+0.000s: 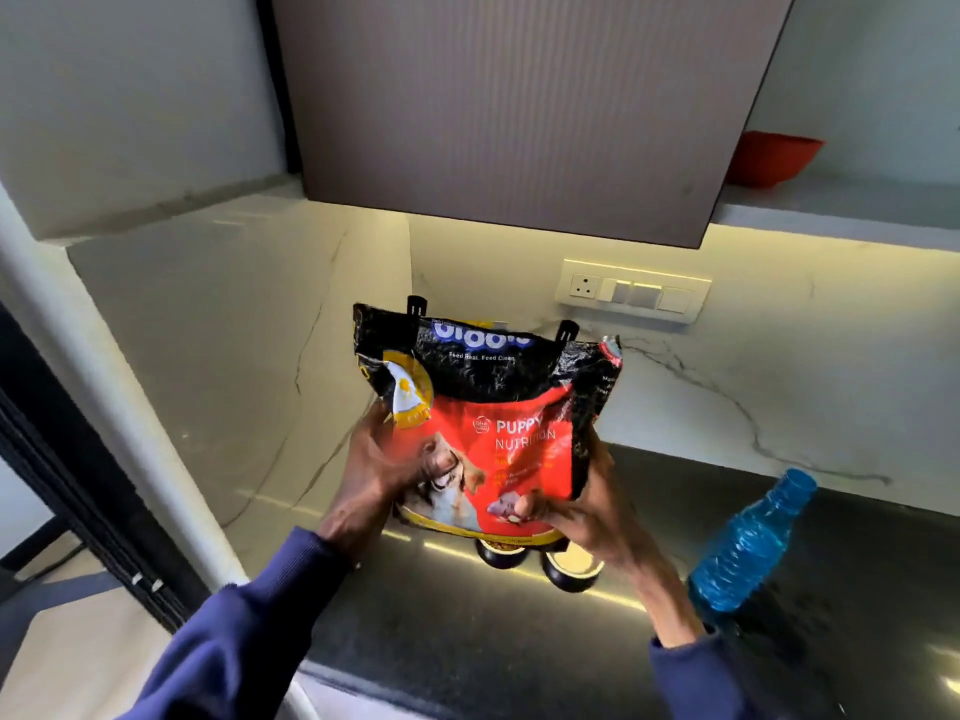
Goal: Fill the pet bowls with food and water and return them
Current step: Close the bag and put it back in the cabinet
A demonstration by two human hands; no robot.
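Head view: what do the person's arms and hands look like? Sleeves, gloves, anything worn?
Left sleeve and right sleeve are dark navy blue, long, soft fabric, ending in cuffs at the wrists. Left hand and right hand are bare: no gloves, rings or watch visible.

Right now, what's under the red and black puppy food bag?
Two dark round pet bowls on the black countertop; the left seems to hold kibble. Their far halves hide behind the bag.
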